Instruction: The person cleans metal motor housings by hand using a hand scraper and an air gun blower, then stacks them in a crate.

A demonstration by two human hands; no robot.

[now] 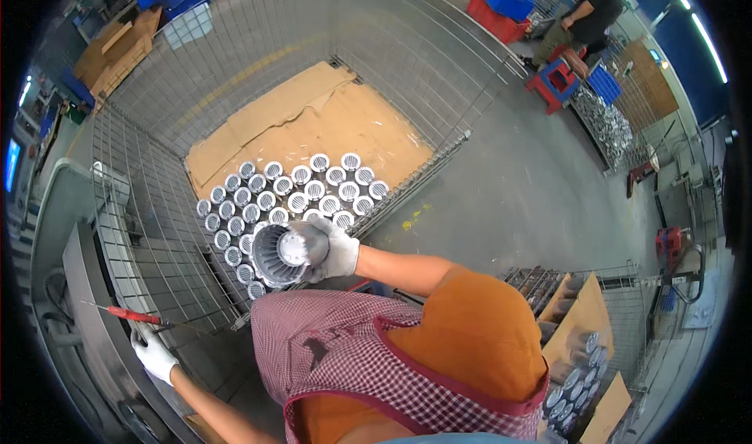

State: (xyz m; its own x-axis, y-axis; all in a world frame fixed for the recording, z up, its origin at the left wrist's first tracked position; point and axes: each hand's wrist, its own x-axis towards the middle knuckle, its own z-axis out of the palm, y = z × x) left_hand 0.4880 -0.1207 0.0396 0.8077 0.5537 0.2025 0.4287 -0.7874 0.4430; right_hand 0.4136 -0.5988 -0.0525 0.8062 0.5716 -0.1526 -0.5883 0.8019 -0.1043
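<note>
My right hand, in a white glove, grips a grey, finned, cup-shaped metal casting in front of my apron. The casting is tilted, with its wide ribbed end to the left and a pale round part inside it. At the lower left my left hand, also gloved, is closed at a red-handled tool with a thin pointed metal shaft; its fingers are partly hidden. Beyond the held casting, rows of similar round metal castings stand on cardboard in a wire cage.
Tall wire mesh walls enclose the cardboard sheet. A grey metal machine edge runs along the left. At lower right, a second cage holds cardboard and more castings. A person stands at the far right near a red-and-blue stool.
</note>
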